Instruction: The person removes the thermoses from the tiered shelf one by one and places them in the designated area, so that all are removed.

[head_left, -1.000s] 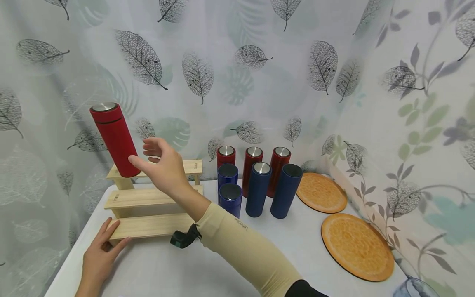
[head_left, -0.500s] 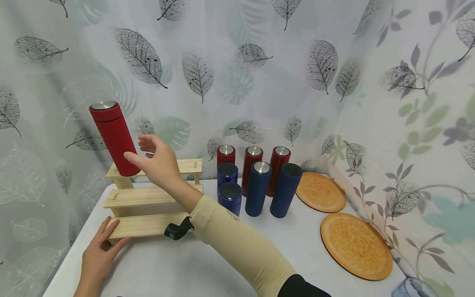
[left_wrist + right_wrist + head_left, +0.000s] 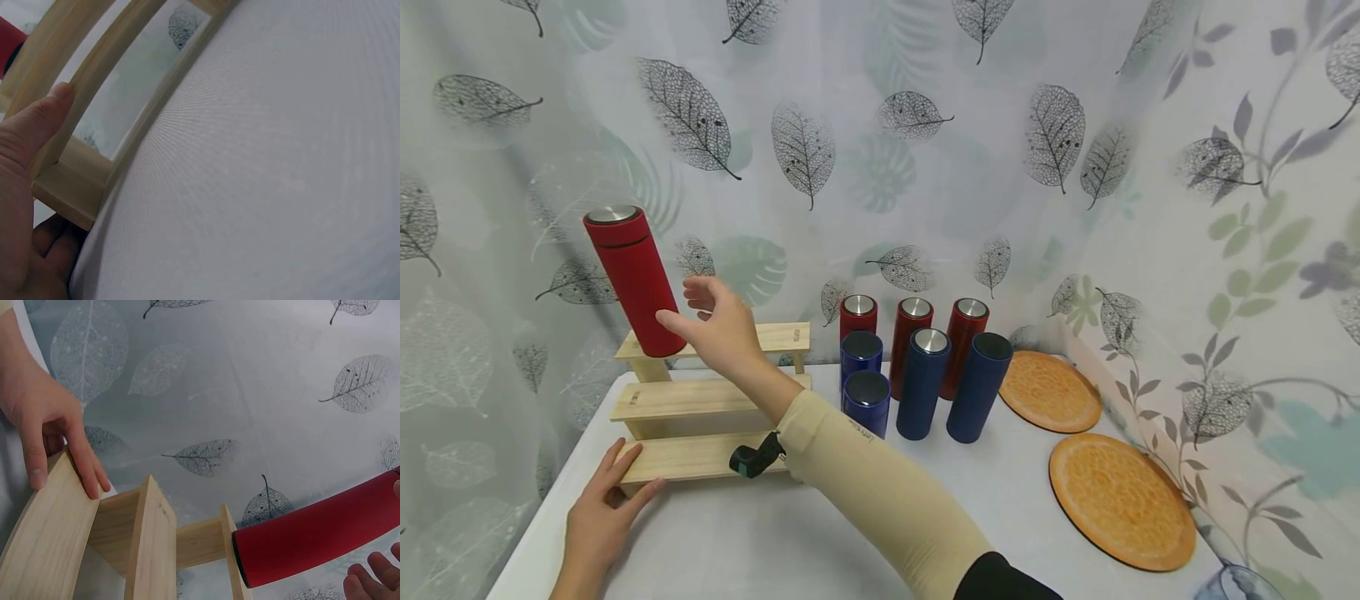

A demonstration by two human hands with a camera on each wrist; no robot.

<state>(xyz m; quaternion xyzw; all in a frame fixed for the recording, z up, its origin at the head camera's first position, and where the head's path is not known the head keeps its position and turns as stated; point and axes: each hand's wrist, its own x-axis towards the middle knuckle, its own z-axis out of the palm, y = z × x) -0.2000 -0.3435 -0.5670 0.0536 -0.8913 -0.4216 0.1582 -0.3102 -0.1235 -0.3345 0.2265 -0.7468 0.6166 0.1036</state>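
A red thermos with a silver lid stands on the top tier of a three-step wooden rack, near its left end. Close to its lower right side is my right hand, fingers loosely bent and not wrapped round it. The thumb overlaps the thermos edge in the head view; contact is hard to tell. In the right wrist view, the right fingertips are apart from the thermos. My left hand grips the left end of the bottom tier, thumb at the front edge and fingers round the end.
Right of the rack, several upright thermoses stand grouped: red ones behind, blue ones in front. Two round, orange-brown mats lie at the right. Leaf-print curtains hang behind the white table.
My right hand has shifted slightly left, and its forearm has moved a little left too. The red thermos, rack and left hand stay where they were.
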